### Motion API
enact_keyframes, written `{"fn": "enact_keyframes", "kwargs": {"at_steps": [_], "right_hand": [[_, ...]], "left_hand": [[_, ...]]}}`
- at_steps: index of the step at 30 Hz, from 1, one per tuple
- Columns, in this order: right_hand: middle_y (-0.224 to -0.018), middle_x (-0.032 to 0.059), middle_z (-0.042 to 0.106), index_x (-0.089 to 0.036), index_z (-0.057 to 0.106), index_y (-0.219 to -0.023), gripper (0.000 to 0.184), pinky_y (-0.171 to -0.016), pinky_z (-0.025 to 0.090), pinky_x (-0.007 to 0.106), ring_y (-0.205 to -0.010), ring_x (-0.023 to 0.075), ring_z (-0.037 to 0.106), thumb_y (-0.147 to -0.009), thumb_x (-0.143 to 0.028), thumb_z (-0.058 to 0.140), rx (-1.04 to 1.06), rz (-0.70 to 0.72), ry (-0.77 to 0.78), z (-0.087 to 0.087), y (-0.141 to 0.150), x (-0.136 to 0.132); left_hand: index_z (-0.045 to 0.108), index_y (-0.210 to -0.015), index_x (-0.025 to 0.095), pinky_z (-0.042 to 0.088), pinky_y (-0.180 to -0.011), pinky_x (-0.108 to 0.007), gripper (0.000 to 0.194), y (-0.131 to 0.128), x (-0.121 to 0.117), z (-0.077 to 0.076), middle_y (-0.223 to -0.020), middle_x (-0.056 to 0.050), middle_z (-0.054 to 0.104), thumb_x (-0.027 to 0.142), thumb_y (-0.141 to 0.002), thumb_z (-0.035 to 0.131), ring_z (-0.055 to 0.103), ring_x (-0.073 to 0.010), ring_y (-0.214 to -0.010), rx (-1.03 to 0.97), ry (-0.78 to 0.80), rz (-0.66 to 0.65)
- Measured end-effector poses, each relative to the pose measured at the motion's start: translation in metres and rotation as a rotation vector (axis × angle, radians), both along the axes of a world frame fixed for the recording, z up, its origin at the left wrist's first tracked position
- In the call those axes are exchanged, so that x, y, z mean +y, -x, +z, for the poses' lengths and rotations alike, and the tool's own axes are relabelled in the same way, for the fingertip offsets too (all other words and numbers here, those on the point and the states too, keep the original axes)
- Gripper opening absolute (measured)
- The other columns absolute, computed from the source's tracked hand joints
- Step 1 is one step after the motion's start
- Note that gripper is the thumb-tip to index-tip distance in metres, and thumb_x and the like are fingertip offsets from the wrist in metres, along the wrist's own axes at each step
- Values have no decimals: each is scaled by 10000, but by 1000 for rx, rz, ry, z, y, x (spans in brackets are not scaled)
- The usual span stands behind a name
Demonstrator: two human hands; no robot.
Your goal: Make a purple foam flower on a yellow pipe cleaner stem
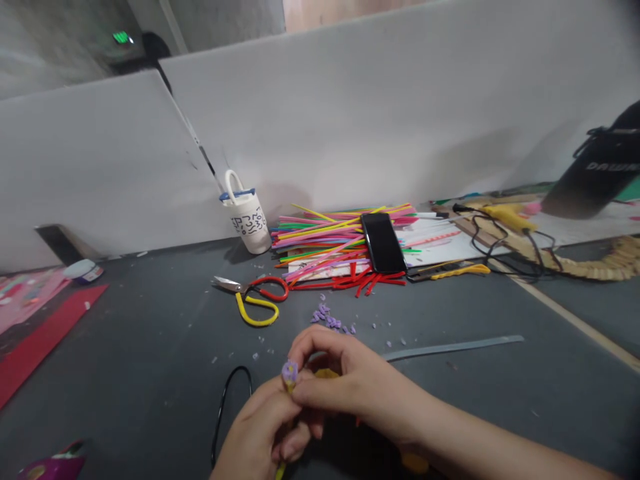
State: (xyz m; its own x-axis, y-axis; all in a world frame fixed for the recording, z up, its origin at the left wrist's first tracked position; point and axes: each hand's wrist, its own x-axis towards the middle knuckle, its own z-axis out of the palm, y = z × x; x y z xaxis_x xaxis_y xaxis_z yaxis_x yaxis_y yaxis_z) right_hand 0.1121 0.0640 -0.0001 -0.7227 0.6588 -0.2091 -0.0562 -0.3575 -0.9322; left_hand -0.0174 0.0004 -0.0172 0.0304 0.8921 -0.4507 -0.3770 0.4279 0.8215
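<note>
A small purple flower (289, 371) with a yellow centre stands on a thin yellow-green stem, low in the middle of the head view. My left hand (265, 423) is closed around the stem, whose lower end shows beneath the fingers. From the right, my right hand (350, 380) bends over the blossom, its thumb pressed at the base and its index finger curled close behind. Something yellow partly shows under the right hand; its kind is hidden. Just beyond my hands lies a loose scatter of small purple pieces (327, 317).
Scissors (255, 297) with red and yellow handles lie left of the purple pieces. Behind are a white cup (249, 220), colourful pipe cleaners (320, 233) and a phone (383, 243). A yellow glue gun (507, 217) with a cord and a dark bottle (595, 167) are at right.
</note>
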Motion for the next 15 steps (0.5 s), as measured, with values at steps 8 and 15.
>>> {"fn": "enact_keyframes", "kwargs": {"at_steps": [8, 15], "right_hand": [[-717, -69, 549, -186, 517, -781, 197, -425, 401, 133, -455, 33, 526, -640, -94, 620, 47, 10, 6, 5, -3, -1], [-857, -8, 557, -182, 566, -705, 114, -685, 452, 247, -764, 123, 538, -658, -152, 665, 104, -54, -289, 19, -12, 6]], "left_hand": [[611, -540, 126, 144, -437, -231, 171, -2, 1, 17, -523, 16, 495, 242, -660, 571, 250, -51, -426, 106, -59, -74], [625, -586, 124, 137, -427, -230, 133, -7, 9, 36, -518, -7, 534, 233, -595, 549, 277, -50, -394, 72, -73, -154]]}}
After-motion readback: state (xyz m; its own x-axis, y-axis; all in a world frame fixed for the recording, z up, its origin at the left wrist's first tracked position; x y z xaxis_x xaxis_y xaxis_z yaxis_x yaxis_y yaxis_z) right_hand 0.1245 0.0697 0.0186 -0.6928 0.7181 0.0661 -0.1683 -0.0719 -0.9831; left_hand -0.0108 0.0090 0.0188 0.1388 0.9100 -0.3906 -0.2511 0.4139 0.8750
